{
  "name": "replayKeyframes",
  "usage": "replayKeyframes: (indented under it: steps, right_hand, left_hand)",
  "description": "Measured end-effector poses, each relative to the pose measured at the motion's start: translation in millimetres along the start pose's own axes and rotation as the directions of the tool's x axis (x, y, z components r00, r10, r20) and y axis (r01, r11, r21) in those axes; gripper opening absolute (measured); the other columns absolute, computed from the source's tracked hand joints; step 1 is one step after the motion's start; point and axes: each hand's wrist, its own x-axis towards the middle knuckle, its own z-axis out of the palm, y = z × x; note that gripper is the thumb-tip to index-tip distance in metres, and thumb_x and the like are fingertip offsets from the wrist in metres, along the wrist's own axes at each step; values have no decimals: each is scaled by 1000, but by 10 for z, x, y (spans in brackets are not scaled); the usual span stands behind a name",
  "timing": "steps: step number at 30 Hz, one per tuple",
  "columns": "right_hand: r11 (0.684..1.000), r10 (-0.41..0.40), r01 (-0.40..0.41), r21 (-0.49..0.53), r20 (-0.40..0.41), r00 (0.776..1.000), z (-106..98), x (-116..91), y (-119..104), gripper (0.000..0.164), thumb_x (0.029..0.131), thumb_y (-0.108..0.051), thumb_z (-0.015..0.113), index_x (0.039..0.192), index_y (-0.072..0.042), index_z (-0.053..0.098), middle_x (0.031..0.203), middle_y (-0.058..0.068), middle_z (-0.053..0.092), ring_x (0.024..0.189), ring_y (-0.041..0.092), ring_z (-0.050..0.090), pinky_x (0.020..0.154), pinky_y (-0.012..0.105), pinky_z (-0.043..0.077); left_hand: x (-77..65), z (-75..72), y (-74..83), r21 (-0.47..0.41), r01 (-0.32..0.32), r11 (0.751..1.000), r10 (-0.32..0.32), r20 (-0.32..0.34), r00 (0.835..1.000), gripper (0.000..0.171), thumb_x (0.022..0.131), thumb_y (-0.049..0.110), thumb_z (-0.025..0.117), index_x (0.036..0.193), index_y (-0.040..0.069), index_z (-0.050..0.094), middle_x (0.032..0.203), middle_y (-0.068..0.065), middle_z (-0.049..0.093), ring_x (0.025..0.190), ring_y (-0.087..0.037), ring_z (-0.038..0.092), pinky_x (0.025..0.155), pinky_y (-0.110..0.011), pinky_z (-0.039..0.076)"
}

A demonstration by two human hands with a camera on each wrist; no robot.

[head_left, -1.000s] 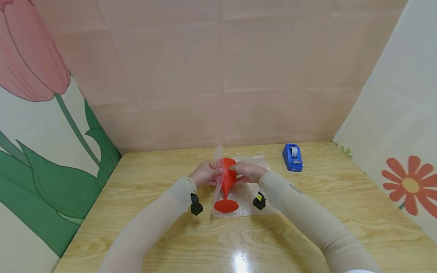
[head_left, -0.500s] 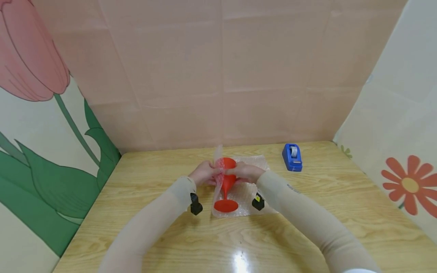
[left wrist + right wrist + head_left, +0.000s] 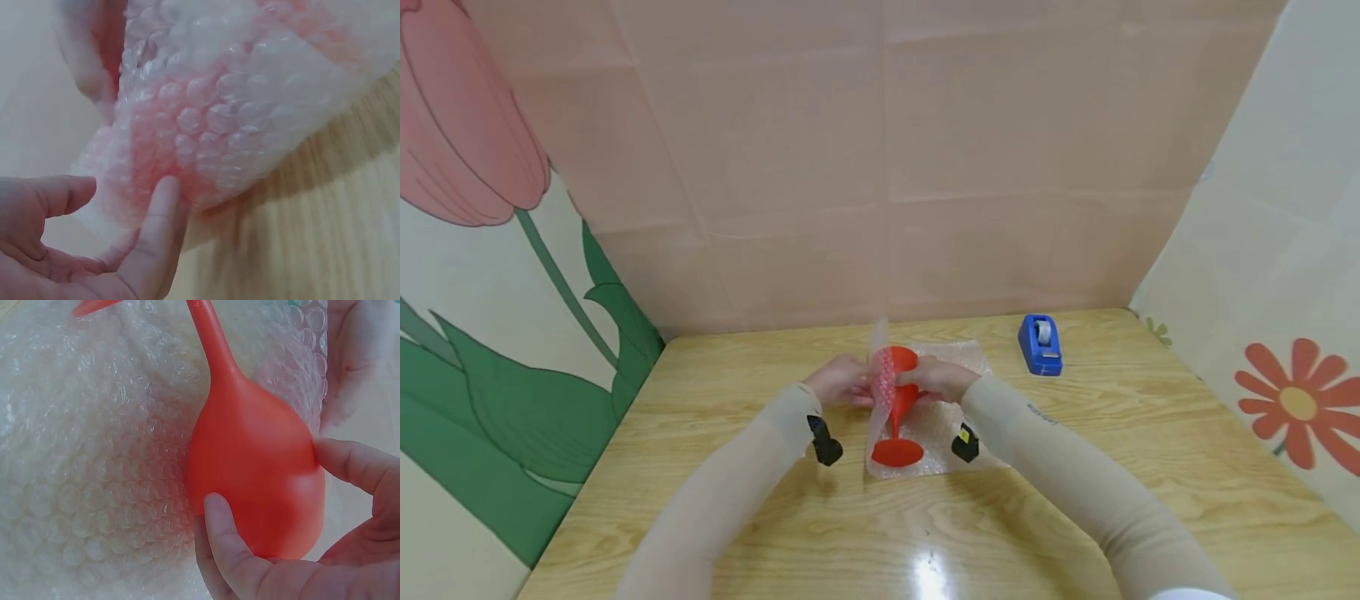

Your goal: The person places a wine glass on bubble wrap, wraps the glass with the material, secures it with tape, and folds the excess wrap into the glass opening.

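A red wine glass (image 3: pixel 907 402) lies on a sheet of bubble wrap (image 3: pixel 955 450), its round foot toward the front. The sheet's left side is folded up over the bowl's left part. My right hand (image 3: pixel 946 379) grips the bowl; in the right wrist view, thumb and fingers (image 3: pixel 228 534) press opposite sides of the red bowl (image 3: pixel 256 462). My left hand (image 3: pixel 837 381) is at the folded side. In the left wrist view its extended fingers (image 3: pixel 156 231) touch the bubble wrap (image 3: pixel 231 125) from outside, while the thumb stands apart from it.
A blue tape dispenser (image 3: pixel 1041 348) with a roll of clear tape stands at the back right of the wooden table (image 3: pixel 760 517). Behind the table hangs a pinkish-beige backdrop (image 3: pixel 790 183), with flower-patterned panels at both sides.
My left hand has drawn slightly left, its thumb coming off the folded wrap. My right thumb has shifted across the bowl toward the fold. Glass and sheet stay nearly in place.
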Motion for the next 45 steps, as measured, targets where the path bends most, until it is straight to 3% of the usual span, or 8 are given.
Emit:
replayKeyframes:
  steps: [4,10,19,27,38,45]
  right_hand:
    - [1000,14,-14,-7,-10,1000,1,6,5,45,90,-16,57,125,6,41,110,15,55,89,23,57,87,40,49]
    - [1000,29,-29,-6,-13,999,4,5,-2,48,90,-16,57,127,6,38,111,15,54,89,22,56,88,40,49]
    - [1000,20,-20,14,-9,1000,4,-8,-9,48,90,-14,56,130,6,37,115,16,52,95,24,55,89,39,49]
    - [999,22,-22,33,-6,1000,48,-4,-19,48,89,-14,57,129,6,39,117,17,53,97,25,55,88,39,49]
    - [998,23,-23,65,-11,1000,193,29,-72,48,89,-14,58,127,7,38,119,17,50,96,24,55,89,40,48]
    - [992,24,-25,125,11,1000,203,43,-45,50,90,-13,58,130,7,34,124,19,46,103,27,52,91,42,47]
  left_hand:
    - [54,-32,-58,-131,64,989,-68,-30,997,33,91,17,59,113,-7,55,99,-18,62,81,-23,64,84,-36,51]
    - [109,-27,-145,-188,69,980,-81,-54,995,34,88,19,64,109,-8,57,90,-14,60,76,-21,62,81,-33,53]
    - [120,-15,-199,-156,20,988,-21,-5,1000,37,91,19,59,114,-10,58,104,-22,63,92,-26,62,89,-41,48]
    - [73,-47,-215,-135,-21,991,22,3,1000,34,92,17,57,112,-10,59,88,-13,66,82,-20,62,84,-39,51]
    - [8,-198,-188,-43,6,999,-7,-22,1000,33,91,18,58,111,-8,60,93,-12,65,84,-20,61,81,-35,53]
    - [-9,-213,-189,-30,-1,1000,1,-15,1000,34,91,20,59,110,-9,60,96,-15,65,87,-22,62,81,-35,53]
